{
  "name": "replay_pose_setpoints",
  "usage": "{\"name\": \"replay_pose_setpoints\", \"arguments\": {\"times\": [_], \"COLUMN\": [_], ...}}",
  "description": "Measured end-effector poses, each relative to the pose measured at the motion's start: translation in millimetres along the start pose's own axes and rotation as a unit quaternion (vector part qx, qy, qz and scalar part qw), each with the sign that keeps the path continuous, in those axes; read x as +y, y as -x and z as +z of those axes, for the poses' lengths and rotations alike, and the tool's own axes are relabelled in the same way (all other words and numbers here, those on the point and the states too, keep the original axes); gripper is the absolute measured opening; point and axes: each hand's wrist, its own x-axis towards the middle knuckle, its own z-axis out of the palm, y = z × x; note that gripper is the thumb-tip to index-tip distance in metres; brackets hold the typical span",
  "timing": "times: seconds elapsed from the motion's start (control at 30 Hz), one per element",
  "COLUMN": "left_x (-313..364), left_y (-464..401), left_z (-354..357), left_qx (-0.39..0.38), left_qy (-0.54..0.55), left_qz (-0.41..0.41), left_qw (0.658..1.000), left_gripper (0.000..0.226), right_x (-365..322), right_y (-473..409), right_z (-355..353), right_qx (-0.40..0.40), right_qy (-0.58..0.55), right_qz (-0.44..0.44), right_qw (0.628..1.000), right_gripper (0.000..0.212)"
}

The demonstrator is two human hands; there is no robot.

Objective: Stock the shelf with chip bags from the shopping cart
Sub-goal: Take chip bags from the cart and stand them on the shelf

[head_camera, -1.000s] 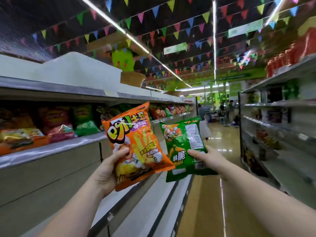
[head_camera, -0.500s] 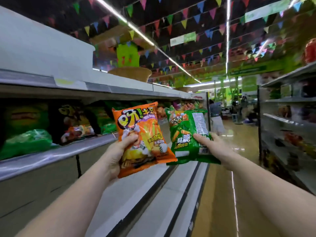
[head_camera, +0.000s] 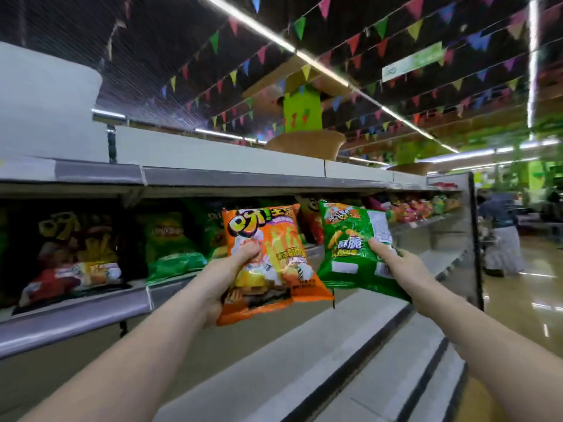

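At the bottom of the frame both our bare forearms reach up and forward toward the middle. Our left hand (head_camera: pixel 227 280) pinches the orange chip bag (head_camera: pixel 271 260) by its lower left part, thumb pressed on the front and fingers hidden behind, so the bag stands almost upright at centre frame. Just right of it, our right hand (head_camera: pixel 405 266) grips the green chip bag (head_camera: pixel 350 248) at its lower right edge, thumb flat on the front; this bag tilts a little to the right, and its lower left corner sits just beside the orange one. Behind both bags, across the left and middle of the frame, runs the shelf (head_camera: pixel 76 315) with its grey front rail, carrying stocked bags (head_camera: pixel 170 242) in green, red and yellow. Farther back, at the right edge, a person (head_camera: pixel 499 236) stands in the aisle, blurred, under strings of coloured pennants (head_camera: pixel 353 44) in the upper frame
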Motion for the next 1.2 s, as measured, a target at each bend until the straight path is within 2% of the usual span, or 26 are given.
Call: {"name": "replay_pose_setpoints", "arguments": {"times": [0.07,0.17,0.27,0.43,0.47,0.63,0.8,0.93,1.07,1.13,1.2], "left_x": [4,9,14,17,15,7,5,1,-7,-9,-6], "left_y": [-21,-55,-97,-172,-184,-231,-262,-279,-293,-296,-294], "left_z": [9,13,5,6,10,24,38,45,52,57,62], "left_qx": [0.02,0.048,0.095,0.161,0.174,0.305,0.349,0.398,0.418,0.432,0.454], "left_qy": [-0.019,-0.025,-0.025,-0.049,-0.057,-0.142,-0.234,-0.35,-0.422,-0.449,-0.507], "left_qz": [0.011,0.025,0.042,0.068,0.077,0.104,0.103,0.056,0.033,0.028,0.043], "left_qw": [1.0,0.998,0.994,0.983,0.98,0.936,0.902,0.846,0.803,0.782,0.732], "left_gripper": [0.031,0.028,0.03,0.094,0.099,0.081,0.054,0.042,0.038,0.038,0.038], "right_x": [3,11,12,17,20,33,38,37,44,46,47], "right_y": [-29,-71,-107,-160,-170,-208,-239,-262,-285,-293,-298], "right_z": [5,13,21,21,19,17,19,23,37,46,57], "right_qx": [-0.01,-0.016,-0.043,-0.096,-0.107,-0.158,-0.231,-0.276,-0.317,-0.334,-0.349], "right_qy": [0.002,-0.027,-0.077,-0.098,-0.105,-0.116,-0.143,-0.148,-0.147,-0.171,-0.19], "right_qz": [-0.01,-0.005,0.015,0.003,0.004,0.001,-0.003,-0.02,-0.009,-0.007,0.002], "right_qw": [1.0,0.999,0.996,0.991,0.989,0.981,0.962,0.95,0.937,0.927,0.918], "right_gripper": [0.049,0.055,0.049,0.038,0.038,0.035,0.029,0.027,0.058,0.064,0.057]}}
